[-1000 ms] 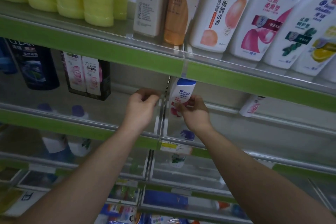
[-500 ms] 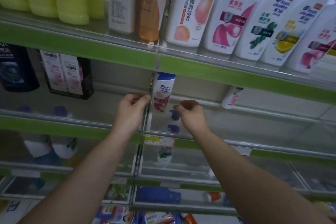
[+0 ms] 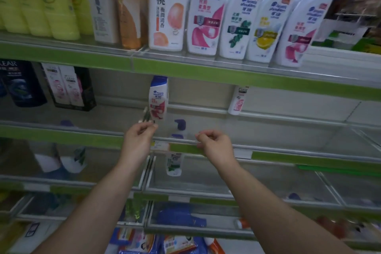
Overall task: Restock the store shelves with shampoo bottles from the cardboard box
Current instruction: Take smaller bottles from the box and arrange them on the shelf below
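Shampoo bottle upright — just above left grip, right grip apart

The top shelf carries four white blue-capped shampoo bottles at the right, one peach-labelled bottle, one orange bottle, one grey-white bottle and at least four yellow-green bottles at the left, where the edge cuts the row. The shelf below holds one small blue-capped shampoo bottle, one small white bottle far right, one dark bottle and one black twin-pack.
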The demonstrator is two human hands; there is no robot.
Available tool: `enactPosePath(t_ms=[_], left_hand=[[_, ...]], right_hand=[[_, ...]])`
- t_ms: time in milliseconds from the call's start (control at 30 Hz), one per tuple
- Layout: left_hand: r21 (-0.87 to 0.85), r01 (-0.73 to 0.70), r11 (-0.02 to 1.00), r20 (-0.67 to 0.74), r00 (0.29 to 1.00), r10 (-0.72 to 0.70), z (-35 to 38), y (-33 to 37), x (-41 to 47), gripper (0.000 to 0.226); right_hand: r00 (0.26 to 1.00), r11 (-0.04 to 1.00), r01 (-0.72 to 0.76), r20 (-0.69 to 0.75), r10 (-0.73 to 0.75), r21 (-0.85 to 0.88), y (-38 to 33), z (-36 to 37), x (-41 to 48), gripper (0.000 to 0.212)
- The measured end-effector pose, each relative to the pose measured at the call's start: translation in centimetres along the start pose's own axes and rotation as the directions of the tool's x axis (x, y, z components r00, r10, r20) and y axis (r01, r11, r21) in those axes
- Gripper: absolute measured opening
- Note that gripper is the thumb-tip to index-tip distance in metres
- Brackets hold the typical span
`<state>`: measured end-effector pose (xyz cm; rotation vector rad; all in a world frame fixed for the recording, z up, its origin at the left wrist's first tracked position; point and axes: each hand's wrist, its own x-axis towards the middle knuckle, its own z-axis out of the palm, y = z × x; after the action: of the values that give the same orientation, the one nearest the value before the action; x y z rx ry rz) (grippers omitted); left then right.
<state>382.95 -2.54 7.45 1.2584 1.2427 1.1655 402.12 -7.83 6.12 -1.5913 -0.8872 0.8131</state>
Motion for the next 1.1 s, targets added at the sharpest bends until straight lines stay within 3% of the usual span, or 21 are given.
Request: enactPosePath(t_ms=[300,600,933,1100], left_hand=[[0.048,0.043,0.998,-0.095,0.995,-0.038,6.6,-1.7,-12.5,0.006],[0.101,0.173,0.980,-0.104,0.981,-0.162,12.3,-7.2,-21.4,0.014],[0.193,0.340,0.921,-0.019,0.939,-0.343,16.5,-17.9,-24.4,0.009],[0.273,0.451,0.850,0.011,0.882,-0.472,17.6,-26.2,-24.9,0.010]], right_hand=[[0.997,0.999,-0.023,0.073,0.020,0.038,3.6,-10.4,-7.0,0.011],[0.984,0.993,-0.117,0.134,0.118,-0.016,11.0,-16.7,-10.4,0.011],[0.915,0.917,-0.388,0.084,0.395,-0.087,25.2,-18.8,-12.9,0.014],[0.855,0.852,-0.511,0.028,0.517,-0.114,32.7,-19.0,-14.1,0.013]])
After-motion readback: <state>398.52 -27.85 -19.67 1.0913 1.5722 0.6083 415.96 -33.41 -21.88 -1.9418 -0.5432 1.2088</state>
